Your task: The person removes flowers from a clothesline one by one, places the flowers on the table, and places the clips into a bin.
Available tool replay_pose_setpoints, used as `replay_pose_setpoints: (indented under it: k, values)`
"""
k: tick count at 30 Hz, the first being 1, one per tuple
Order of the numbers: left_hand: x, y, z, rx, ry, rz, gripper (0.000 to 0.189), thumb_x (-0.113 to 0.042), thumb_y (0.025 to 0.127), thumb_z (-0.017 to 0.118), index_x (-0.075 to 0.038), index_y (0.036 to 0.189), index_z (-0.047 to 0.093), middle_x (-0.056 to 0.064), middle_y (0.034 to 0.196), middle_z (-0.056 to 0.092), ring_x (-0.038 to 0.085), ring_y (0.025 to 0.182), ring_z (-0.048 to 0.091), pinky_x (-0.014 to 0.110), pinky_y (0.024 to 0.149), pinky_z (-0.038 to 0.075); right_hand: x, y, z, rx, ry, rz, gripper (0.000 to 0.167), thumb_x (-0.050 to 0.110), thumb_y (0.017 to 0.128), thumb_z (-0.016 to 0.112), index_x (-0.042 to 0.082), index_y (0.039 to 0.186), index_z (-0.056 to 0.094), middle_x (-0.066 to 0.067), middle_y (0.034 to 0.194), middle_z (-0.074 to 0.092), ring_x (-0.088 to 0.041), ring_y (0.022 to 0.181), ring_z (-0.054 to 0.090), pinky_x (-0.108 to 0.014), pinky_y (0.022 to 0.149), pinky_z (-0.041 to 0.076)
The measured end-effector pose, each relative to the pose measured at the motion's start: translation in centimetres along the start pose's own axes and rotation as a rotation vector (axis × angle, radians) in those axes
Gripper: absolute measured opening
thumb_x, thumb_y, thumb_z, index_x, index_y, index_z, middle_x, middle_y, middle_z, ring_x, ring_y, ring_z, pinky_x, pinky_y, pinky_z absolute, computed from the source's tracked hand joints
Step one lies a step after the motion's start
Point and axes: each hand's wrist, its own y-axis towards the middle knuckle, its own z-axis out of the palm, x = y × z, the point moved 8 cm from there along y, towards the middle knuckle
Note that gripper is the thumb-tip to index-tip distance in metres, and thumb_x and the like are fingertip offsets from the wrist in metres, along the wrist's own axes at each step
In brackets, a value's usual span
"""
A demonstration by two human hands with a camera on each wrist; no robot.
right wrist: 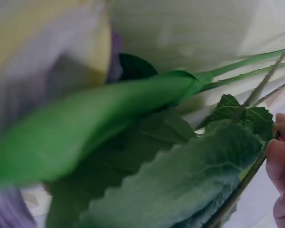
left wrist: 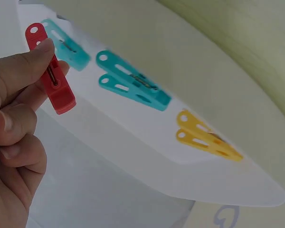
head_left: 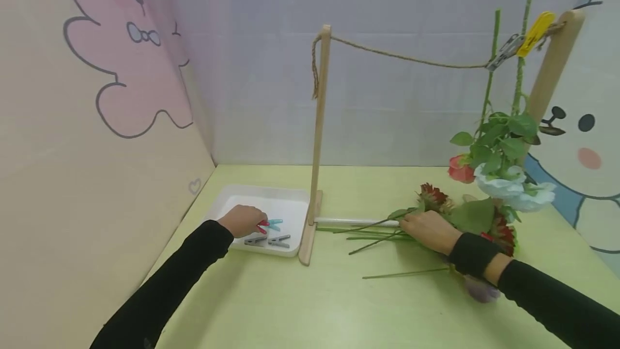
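Observation:
My left hand [head_left: 244,221] pinches a red clothespin [left wrist: 51,71] between thumb and fingers, over the white tray [head_left: 227,193]. Teal clothespins [left wrist: 135,80] and a yellow clothespin [left wrist: 209,135] lie in that tray, along with grey clothespins [head_left: 279,241] near its front side. On the right, my right hand [head_left: 428,229] is among artificial flowers lying on the table. A thin brown stem [right wrist: 256,166] with serrated green leaves [right wrist: 180,175] is pinched in its fingertips. Dark red blooms [head_left: 432,196] lie behind and beside this hand, partly hidden by leaves.
A wooden frame [head_left: 319,123] carries a twine line [head_left: 402,58]. Flowers hang upside down at its right end, a pink rose [head_left: 462,170] and pale blue blooms [head_left: 513,185], under a grey clothespin [head_left: 505,51] and a yellow clothespin [head_left: 536,34]. A white bar [head_left: 353,222] runs low across the frame.

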Motion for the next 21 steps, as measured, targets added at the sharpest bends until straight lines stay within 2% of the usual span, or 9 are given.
replay_pose_setpoints:
  k: [6, 10, 13, 16, 21]
  values:
    - [1.1, -1.6, 1.4, -0.007, -0.005, -0.041, 0.014, -0.024, 0.077, 0.073, -0.016, 0.081, 0.062, -0.006, 0.072, 0.062, 0.011, 0.067, 0.057, 0.028, 0.06, 0.048, -0.2, -0.7, 0.4, -0.014, 0.012, 0.025, 0.018, 0.008, 0.076, 0.07, 0.013, 0.073, 0.053, 0.003, 0.065, 0.045, -0.004, 0.05, 0.03, -0.019, 0.047, 0.021]
    - [2.3, -3.0, 1.2, -0.018, -0.047, -0.089, 0.015, -0.024, 0.076, 0.074, -0.015, 0.082, 0.064, -0.006, 0.073, 0.062, 0.01, 0.067, 0.055, 0.03, 0.063, 0.049, -0.1, -0.8, 0.2, -0.073, 0.0, 0.022, 0.02, 0.012, 0.073, 0.073, 0.014, 0.072, 0.053, 0.004, 0.065, 0.045, -0.003, 0.049, 0.028, -0.018, 0.046, 0.02]
    - [3.1, -4.1, 1.2, 0.0, -0.077, -0.12, 0.016, -0.021, 0.075, 0.075, -0.013, 0.085, 0.065, -0.004, 0.076, 0.064, 0.011, 0.067, 0.054, 0.031, 0.065, 0.049, -0.2, -0.9, 0.3, -0.085, 0.008, 0.029, 0.021, 0.013, 0.071, 0.075, 0.013, 0.072, 0.054, 0.004, 0.065, 0.043, -0.002, 0.049, 0.028, -0.018, 0.045, 0.02]
    - [3.7, -4.9, 1.5, 0.031, -0.119, -0.164, 0.016, -0.02, 0.075, 0.075, -0.013, 0.087, 0.066, -0.003, 0.078, 0.065, 0.011, 0.067, 0.053, 0.031, 0.068, 0.049, -0.3, -0.9, 0.3, -0.079, 0.033, 0.046, 0.019, 0.014, 0.071, 0.075, 0.013, 0.073, 0.056, 0.004, 0.066, 0.043, -0.003, 0.049, 0.032, -0.018, 0.044, 0.023]
    - [4.3, -5.5, 1.9, 0.037, -0.152, -0.2, 0.019, -0.021, 0.075, 0.075, -0.012, 0.089, 0.066, -0.001, 0.079, 0.065, 0.013, 0.068, 0.051, 0.032, 0.068, 0.049, -0.3, -0.9, -0.3, -0.107, 0.073, 0.067, 0.019, 0.015, 0.069, 0.076, 0.012, 0.076, 0.059, 0.003, 0.069, 0.049, -0.006, 0.049, 0.043, -0.019, 0.043, 0.03]
